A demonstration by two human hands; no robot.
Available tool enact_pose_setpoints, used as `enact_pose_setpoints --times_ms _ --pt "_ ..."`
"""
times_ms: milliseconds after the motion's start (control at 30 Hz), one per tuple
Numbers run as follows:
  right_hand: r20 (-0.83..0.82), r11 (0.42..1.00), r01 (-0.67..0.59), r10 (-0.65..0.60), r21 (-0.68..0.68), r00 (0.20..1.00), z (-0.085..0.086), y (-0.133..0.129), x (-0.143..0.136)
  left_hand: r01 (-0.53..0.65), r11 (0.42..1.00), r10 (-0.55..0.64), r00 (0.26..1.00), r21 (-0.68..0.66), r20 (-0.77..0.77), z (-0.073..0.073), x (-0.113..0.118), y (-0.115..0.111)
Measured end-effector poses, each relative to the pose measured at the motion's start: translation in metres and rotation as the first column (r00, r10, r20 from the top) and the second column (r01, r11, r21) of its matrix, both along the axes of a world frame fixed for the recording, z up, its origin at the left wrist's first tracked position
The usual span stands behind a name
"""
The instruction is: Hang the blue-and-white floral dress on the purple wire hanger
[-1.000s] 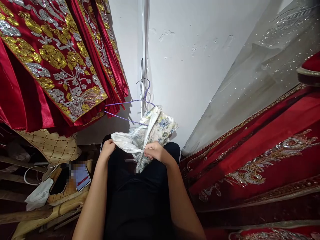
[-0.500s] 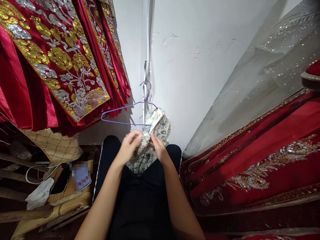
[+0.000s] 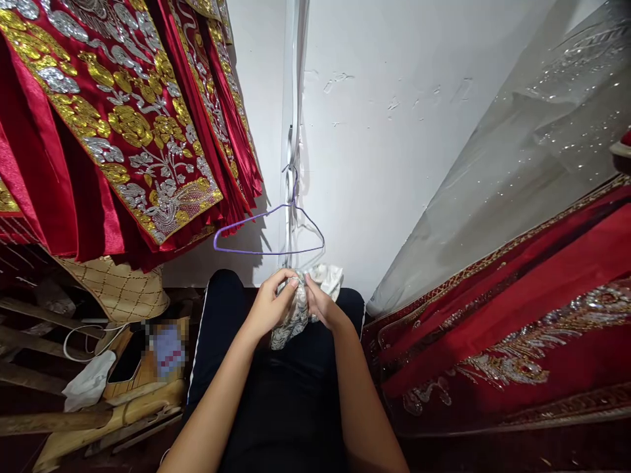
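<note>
Between my knees I hold a light patterned garment (image 3: 294, 320), bunched up, its exact kind unclear. My left hand (image 3: 275, 303) pinches its upper edge with thumb and fingers. Close beside it, my right hand (image 3: 321, 303) grips the cloth as well, and a pale fold spreads out behind its fingers. Just beyond both hands a purple hanger (image 3: 269, 252) hangs by its hook from a white fixture (image 3: 290, 187) on the wall, with no cloth on it.
Red embroidered garments (image 3: 133, 125) hang at the left. Below them a bamboo seat (image 3: 123, 410) bears a dark phone (image 3: 127, 358), a cable and a crumpled white tissue (image 3: 91, 381). On the right hang a sheer glittery fabric (image 3: 473, 171) and a red beaded garment (image 3: 497, 328).
The patterned garment has come off the hanger and moved down toward my lap, still in both hands. The hanger now hangs free, shifted slightly right and straighter.
</note>
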State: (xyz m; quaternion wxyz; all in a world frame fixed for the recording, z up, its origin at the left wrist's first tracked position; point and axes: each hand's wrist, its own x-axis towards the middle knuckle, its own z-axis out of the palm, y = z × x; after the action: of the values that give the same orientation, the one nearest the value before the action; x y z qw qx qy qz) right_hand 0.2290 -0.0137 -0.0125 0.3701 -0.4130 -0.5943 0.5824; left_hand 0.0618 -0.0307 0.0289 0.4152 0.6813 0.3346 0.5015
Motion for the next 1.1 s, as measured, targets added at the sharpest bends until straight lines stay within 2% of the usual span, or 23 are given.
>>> enact_pose_setpoints --times_ms 67,100,200,267,367,433,500,567,600,633,700,767,833,900,1100 --pt "-0.148 0.987 -0.134 0.12 -0.093 0.982 0.02 -0.008 -0.002 -0.041 0.999 0.041 0.999 0.03 0.012 0.002 -0.002 0.0" --pt "-0.221 0.982 -0.169 0.145 -0.089 0.964 0.028 -0.012 -0.004 -0.057 0.998 0.056 0.998 0.038 0.021 0.003 -0.003 0.0" --pt "-0.328 0.987 -0.155 0.16 0.041 0.931 0.05 -0.02 -0.013 -0.041 0.999 0.041 0.997 0.011 0.061 0.003 -0.012 -0.003" --pt "-0.302 0.977 -0.193 0.211 0.088 0.93 0.062 -0.022 -0.018 0.029 0.999 -0.028 0.999 -0.029 0.016 0.0 -0.022 -0.003" --pt "-0.069 0.946 -0.29 0.302 0.142 0.951 0.084 -0.018 -0.018 0.177 0.98 -0.194 0.956 -0.092 -0.222 -0.012 -0.041 0.0" --pt "0.106 0.934 -0.233 0.212 0.27 0.972 0.098 -0.008 -0.013 0.228 0.967 -0.256 0.876 -0.116 -0.408 -0.021 -0.059 0.004" --pt "0.153 0.879 -0.057 -0.018 0.474 0.988 0.105 0.007 -0.008 0.179 0.98 -0.199 0.796 -0.091 -0.572 -0.029 -0.08 0.009" --pt "0.088 0.785 0.125 -0.222 0.607 0.971 0.102 0.028 -0.004 0.065 0.998 -0.049 0.705 -0.005 -0.708 -0.034 -0.103 0.015" --pt "0.068 0.768 0.177 -0.275 0.615 0.959 0.096 0.038 -0.004 0.01 0.999 0.029 0.646 0.046 -0.763 -0.036 -0.115 0.018" --pt "0.074 0.783 0.2 -0.298 0.588 0.952 0.088 0.049 -0.003 -0.036 0.995 0.094 0.583 0.09 -0.807 -0.038 -0.127 0.021" --pt "0.136 0.854 0.183 -0.281 0.486 0.95 0.068 0.066 -0.002 -0.097 0.987 0.159 0.467 0.129 -0.87 -0.039 -0.148 0.028" --pt "0.172 0.892 0.158 -0.251 0.424 0.953 0.049 0.077 0.002 -0.122 0.985 0.161 0.41 0.121 -0.898 -0.037 -0.162 0.035" --pt "0.146 0.884 0.175 -0.261 0.433 0.954 0.037 0.082 0.012 -0.124 0.983 0.175 0.414 0.136 -0.893 -0.031 -0.168 0.042" --pt "0.124 0.857 0.219 -0.308 0.466 0.943 0.034 0.081 0.027 -0.119 0.978 0.207 0.453 0.172 -0.867 -0.019 -0.168 0.05" --pt "0.192 0.796 0.269 -0.429 0.543 0.882 0.055 0.066 0.064 0.012 0.945 0.254 0.605 0.327 -0.755 0.046 -0.144 0.067"
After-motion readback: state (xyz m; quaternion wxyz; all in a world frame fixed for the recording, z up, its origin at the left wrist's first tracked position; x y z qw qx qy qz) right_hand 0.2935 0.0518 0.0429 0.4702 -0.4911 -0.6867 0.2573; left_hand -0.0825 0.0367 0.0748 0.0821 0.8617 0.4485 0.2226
